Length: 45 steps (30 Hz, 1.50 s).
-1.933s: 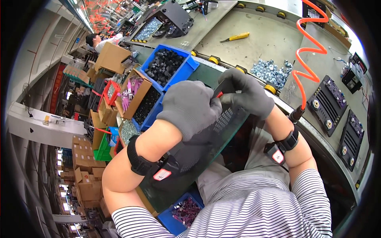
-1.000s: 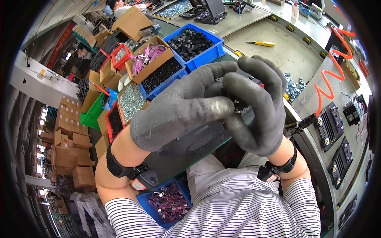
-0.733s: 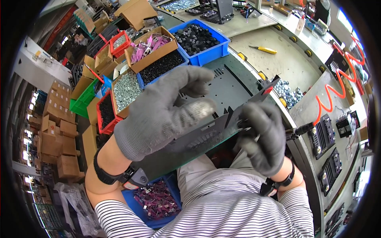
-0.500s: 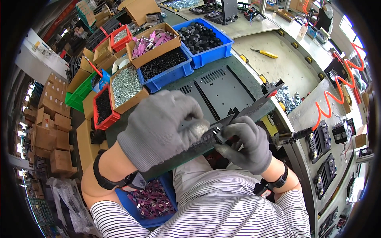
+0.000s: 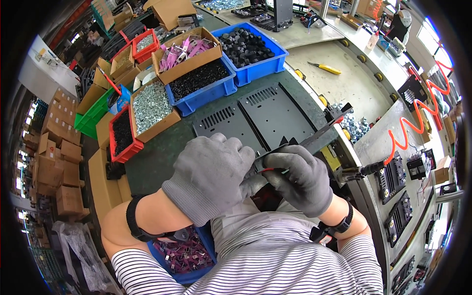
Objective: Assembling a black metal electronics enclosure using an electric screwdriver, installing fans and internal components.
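Note:
My left hand (image 5: 211, 174), in a grey knit glove, is curled around the near-left end of a long black metal panel (image 5: 322, 132), which stands on edge and slants away to the right. Beside it my right hand (image 5: 302, 182), gloved alike, has its fingers pinched together against the same end of the panel. A sliver of red and a bit of green show between its fingertips; the small part there is mostly hidden. Beyond both hands, two flat black slotted plates (image 5: 282, 115) lie side by side on the dark green tabletop (image 5: 155, 169).
Blue bins hold black knobs (image 5: 246, 46) and small black parts (image 5: 199, 81). Cartons hold pink parts (image 5: 184, 51) and silver hardware (image 5: 152, 108). A red bin (image 5: 135, 147) stands left. A blue bin (image 5: 209, 246) sits by my lap. A yellow-handled cutter (image 5: 327, 68) and orange coiled hose (image 5: 400, 130) are right.
My left hand has shifted down and slightly right, and its fingers are more curled. The red sliver now shows at the right fingertips. More of the left slotted plate is visible.

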Available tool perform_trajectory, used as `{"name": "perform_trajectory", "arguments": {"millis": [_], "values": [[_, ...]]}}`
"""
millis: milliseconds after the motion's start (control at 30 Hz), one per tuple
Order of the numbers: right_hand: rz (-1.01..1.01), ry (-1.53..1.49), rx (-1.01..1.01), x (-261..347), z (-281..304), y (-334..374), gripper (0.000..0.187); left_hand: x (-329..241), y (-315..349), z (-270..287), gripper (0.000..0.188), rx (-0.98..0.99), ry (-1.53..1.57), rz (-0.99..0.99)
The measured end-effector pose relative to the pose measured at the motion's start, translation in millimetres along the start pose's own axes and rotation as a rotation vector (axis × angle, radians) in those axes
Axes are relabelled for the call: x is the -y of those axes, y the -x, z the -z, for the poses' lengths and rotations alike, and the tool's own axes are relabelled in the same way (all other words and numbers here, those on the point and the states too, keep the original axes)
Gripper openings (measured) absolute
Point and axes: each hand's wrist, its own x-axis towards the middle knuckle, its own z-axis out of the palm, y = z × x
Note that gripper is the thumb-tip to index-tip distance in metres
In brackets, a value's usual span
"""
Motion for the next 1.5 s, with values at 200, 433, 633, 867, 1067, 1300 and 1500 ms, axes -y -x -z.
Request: {"name": "perform_trajectory", "arguments": {"millis": [200, 433, 633, 867, 1067, 1300, 1500], "values": [[0.056, 0.554, -0.102, 10.3, 22.9, -13.9, 0.039, -2.9, -4.8, -8.4, 0.037, 0.014, -0.065, 0.003], [0.170, 0.524, 0.180, -11.6, 25.8, -40.5, 0.033, -0.2, -13.4, -6.3, 0.030, 0.035, -0.037, -0.008], [0.178, 0.453, 0.093, -19.0, 22.1, -39.6, 0.027, -0.6, -15.4, -8.5, 0.025, 0.021, -0.082, -0.001], [0.185, 0.411, 0.031, -18.7, 23.9, -37.3, 0.026, -8.2, -17.2, -7.2, 0.029, -0.047, -0.059, 0.014], [0.235, 0.393, 0.332, -22.1, 36.6, -43.3, 0.023, -12.6, -16.1, 2.4, 0.035, 0.036, 0.001, 0.076], [-0.013, -0.088, -0.431, -63.6, 65.9, 8.6, 0.025, 59.5, 58.9, -10.6, 0.041, -0.186, 0.587, 0.519], [-0.650, -0.515, -0.617, -180.2, 30.5, 52.3, 0.047, 39.4, 102.5, -153.4, 0.042, 0.004, 0.344, 0.625]]}}
